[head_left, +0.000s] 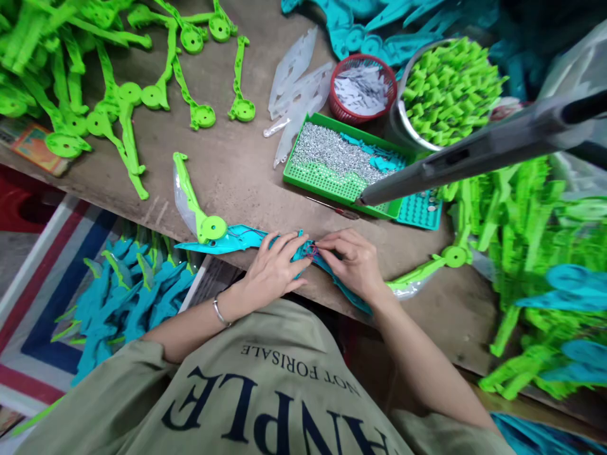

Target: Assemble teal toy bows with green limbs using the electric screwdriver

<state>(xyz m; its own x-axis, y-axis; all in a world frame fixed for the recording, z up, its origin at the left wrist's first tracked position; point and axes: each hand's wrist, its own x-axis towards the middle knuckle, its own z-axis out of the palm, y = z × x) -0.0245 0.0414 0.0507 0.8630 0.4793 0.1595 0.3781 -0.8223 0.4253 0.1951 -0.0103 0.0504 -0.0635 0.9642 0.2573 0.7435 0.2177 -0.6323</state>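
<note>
The person's left hand (272, 268) presses the teal plastic part (246, 239) flat at the worktop (227, 170) edge while the right hand (353, 262) has its grip pinched together on a small red piece (312, 250), which I judge must next be seated carefully

screw tray (303, 179) behind the hands (315, 265); basket (363, 88) behind the tray.

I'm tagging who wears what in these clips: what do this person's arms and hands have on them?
Both forearms are bare. The left hand has a thin silver bangle at the wrist; the right hand shows none. Short olive-grey T-shirt sleeves, with dark navy lettering on the shirt.
</note>
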